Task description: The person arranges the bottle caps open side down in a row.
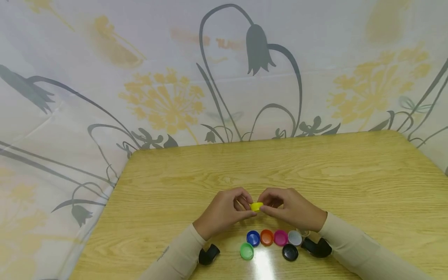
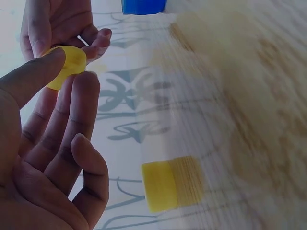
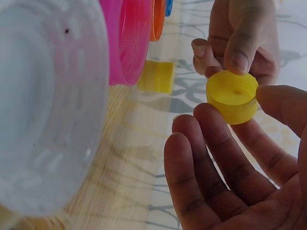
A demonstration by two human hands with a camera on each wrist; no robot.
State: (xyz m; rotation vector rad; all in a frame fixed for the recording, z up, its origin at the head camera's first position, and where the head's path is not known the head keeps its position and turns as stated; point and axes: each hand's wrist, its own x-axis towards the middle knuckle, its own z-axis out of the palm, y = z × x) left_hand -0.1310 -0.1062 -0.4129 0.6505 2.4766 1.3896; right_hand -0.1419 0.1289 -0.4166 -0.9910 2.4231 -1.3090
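Observation:
A yellow bottle cap (image 1: 256,206) is held up between the two hands, just above the table. My left hand (image 1: 224,210) pinches its left side with thumb and fingers; in the left wrist view the thumb lies across the cap (image 2: 72,62). From the other side my right hand (image 1: 297,208) pinches it too, and the right wrist view shows the cap's hollow inside (image 3: 235,91). A second yellow cap (image 2: 159,186) sits on the table below, not visible in the head view. Nearer the body lie blue (image 1: 253,238), orange (image 1: 266,237), magenta (image 1: 280,238) and white (image 1: 294,238) caps in a row.
Below that row lie a green cap (image 1: 246,251) and a black cap (image 1: 290,252). Black wrist devices (image 1: 209,254) show beside both sleeves. The wooden table (image 1: 168,175) ends at a flower-patterned cloth (image 1: 224,77) at the back and sides.

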